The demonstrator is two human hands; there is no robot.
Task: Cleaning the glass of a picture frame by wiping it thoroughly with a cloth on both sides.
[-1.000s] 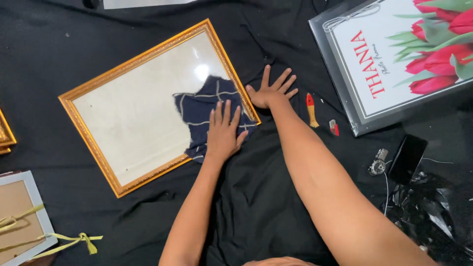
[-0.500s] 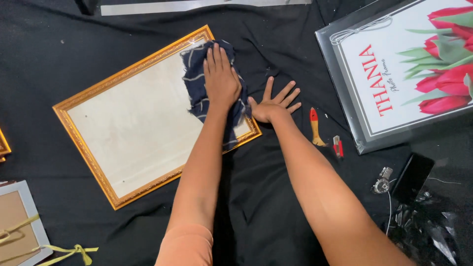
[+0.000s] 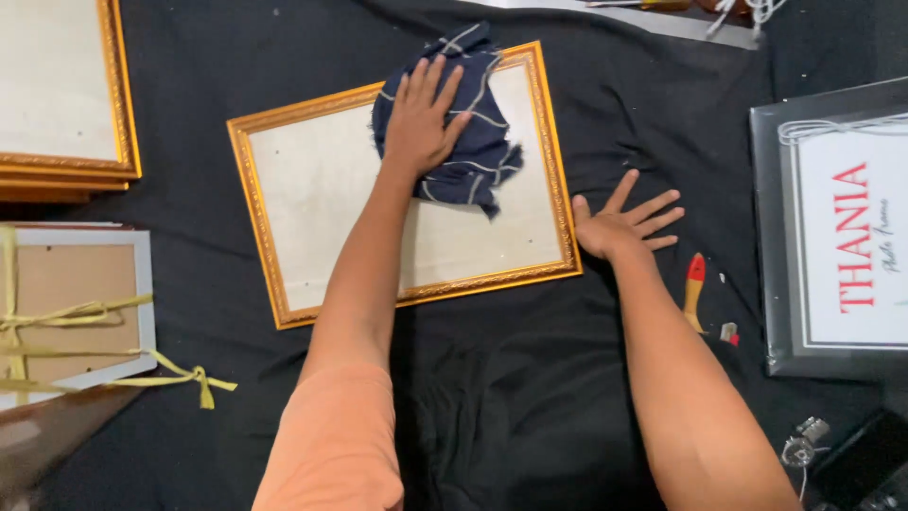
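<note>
A gold picture frame [image 3: 253,227] with a glass pane lies flat on black fabric. My left hand [image 3: 421,118] presses a dark blue cloth with pale lines [image 3: 473,142] onto the upper part of the glass, fingers spread over it. Just past the frame's right edge, my right hand [image 3: 619,222] rests flat on the fabric with its fingers apart, touching the frame's side and holding nothing.
A stack of gold frames [image 3: 66,95] sits at the upper left. A grey frame tied with yellow ribbon [image 3: 76,312] lies at the left. A small red-tipped brush [image 3: 693,289] and a large wrapped frame [image 3: 832,246] are at the right. A black phone [image 3: 865,464] lies at the bottom right.
My left hand has slid the cloth across the top of the glass. The view has shifted so the frame appears further right and less tilted. My right hand stays planted by the frame's edge.
</note>
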